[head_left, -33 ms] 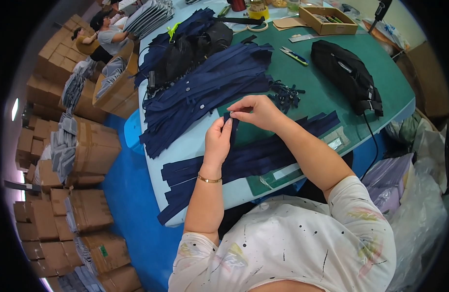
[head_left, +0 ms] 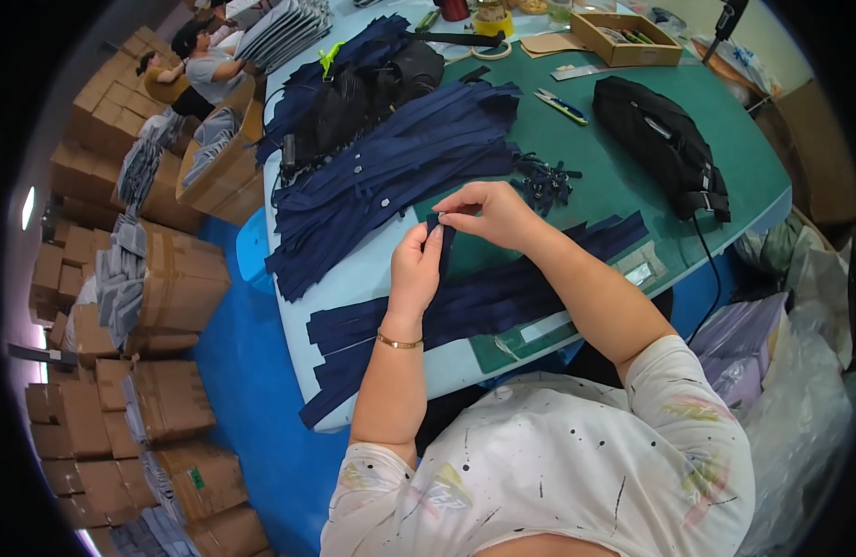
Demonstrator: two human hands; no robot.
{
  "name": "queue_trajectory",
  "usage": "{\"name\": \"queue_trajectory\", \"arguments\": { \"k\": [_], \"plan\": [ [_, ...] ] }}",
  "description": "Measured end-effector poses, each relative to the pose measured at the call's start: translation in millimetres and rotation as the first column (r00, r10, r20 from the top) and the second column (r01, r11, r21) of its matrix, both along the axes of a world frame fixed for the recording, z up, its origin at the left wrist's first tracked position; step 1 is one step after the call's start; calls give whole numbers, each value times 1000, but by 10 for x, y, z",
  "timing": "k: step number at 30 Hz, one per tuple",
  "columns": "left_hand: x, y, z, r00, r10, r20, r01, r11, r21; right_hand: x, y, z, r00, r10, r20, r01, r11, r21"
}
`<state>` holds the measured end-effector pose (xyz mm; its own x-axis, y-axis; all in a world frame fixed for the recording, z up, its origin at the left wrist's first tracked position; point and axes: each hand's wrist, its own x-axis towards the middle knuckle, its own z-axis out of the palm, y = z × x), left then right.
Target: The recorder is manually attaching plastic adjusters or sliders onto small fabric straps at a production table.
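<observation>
While we grip a navy strip (head_left: 447, 249) in our left hand (head_left: 416, 271), apparently to steady it over the green mat (head_left: 581, 153), our right hand (head_left: 488, 213) pinches its upper end; loose strips (head_left: 484, 302) lie nearby.

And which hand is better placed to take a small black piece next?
Probably the right hand: it is nearer the small black pieces, although both it and the left hand are busy at the blue strip.

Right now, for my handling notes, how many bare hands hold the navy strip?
2 on the navy strip: left hand lower in the picture, right hand at its upper end.
</observation>
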<state>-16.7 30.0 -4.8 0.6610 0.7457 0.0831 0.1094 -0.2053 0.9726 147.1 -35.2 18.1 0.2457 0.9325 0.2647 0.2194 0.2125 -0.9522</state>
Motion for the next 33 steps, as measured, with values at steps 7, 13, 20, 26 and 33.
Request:
{"name": "queue_trajectory", "arguments": {
  "k": [7,13,20,26,33],
  "plan": [
    [51,-108,119,997,71,-35,-58,954,295,9,-13,-41,999,-4,42,6,999,-53],
    [35,-36,-22,1000,18,-10,-18,999,30,74,-6,14,998,-10,60,17,993,-117],
    [-6,18,-54,995,-12,-103,26,990,140,11,1,-60,995,18,102,-3,990,-141],
    [32,-50,21,999,-10,38,17,983,-182,120,-1,-13,994,-39,103,59,976,-208],
    [49,-70,27,1000,-5,24,4,1000,12,96,10,-27,999,53,14,-49,978,-203]
  ]
}}
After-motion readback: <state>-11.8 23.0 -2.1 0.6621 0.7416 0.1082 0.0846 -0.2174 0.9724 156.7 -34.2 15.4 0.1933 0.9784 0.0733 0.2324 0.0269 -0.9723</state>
